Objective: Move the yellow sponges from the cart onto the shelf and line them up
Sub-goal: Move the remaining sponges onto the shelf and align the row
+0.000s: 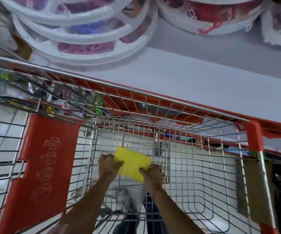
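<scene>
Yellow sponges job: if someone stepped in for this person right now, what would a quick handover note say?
Left hand: gripping the left edge of the yellow sponges.
Right hand: gripping their right, nearer edge.
Where things are: the sponges, seemingly a small bunch, are held between both hands down inside the wire cart. The grey shelf lies just beyond the cart's far rim, with bare space to the right of the stacked white round trays.
Done: sponges grasped; none visible on the shelf.
Left: lift them out, set them on the shelf, line them up. No other sponges show in the cart.
</scene>
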A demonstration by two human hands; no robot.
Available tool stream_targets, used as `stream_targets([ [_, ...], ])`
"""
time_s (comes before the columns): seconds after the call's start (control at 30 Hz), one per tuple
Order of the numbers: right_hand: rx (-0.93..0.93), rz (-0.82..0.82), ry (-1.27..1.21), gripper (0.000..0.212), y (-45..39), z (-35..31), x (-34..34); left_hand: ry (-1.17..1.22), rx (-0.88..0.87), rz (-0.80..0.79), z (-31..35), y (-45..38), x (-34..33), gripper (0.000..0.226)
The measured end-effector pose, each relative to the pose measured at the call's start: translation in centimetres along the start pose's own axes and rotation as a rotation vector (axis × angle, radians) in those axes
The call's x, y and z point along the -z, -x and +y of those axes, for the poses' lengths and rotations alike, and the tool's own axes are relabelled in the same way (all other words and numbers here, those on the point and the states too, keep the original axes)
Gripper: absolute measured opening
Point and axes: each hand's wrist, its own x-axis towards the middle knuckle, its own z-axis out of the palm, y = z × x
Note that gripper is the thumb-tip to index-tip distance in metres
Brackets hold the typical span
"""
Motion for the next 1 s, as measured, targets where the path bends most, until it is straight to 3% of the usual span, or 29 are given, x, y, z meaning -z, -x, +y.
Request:
stream_targets([
  [0.2, -0.059, 0.040, -0.161, 0.018, 1.0, -1.0, 2.2, 0.143, 0.094, -0.015, 0.8, 2.7, 0.8, 0.051],
  [0.33, 0.056, 0.045, -0.237, 0.018, 3.9, -2.5, 4.9, 0.250, 0.085, 0.012, 1.9, 5.6, 3.3, 0.044],
  [0.4, 0.100, 0.039, -0.260, 0.022, 6.3, -3.4, 6.9, 0.339, 0.023, 0.026, 2.8, 7.6, 5.2, 0.031],
  [0.6, 0.205, 0.055, -0.448, 0.021, 11.2, -6.2, 13.6, 0.588, -0.145, -0.061, 5.7, 12.3, 10.5, 0.027],
  [0.77, 0.333, 0.012, -0.530, 0.016, 15.3, -9.8, 19.8, 0.623, -0.324, 0.027, 10.2, 17.9, 16.0, 0.024],
  [0.87, 0.404, -0.005, -0.556, 0.033, 17.4, -12.3, 23.5, 0.613, -0.453, -0.002, 12.9, 20.6, 19.0, 0.021],
  [1.0, 0.536, 0.029, -0.597, 0.034, 21.5, -16.3, 30.4, 0.669, -0.581, -0.035, 17.8, 24.6, 23.4, 0.024],
])
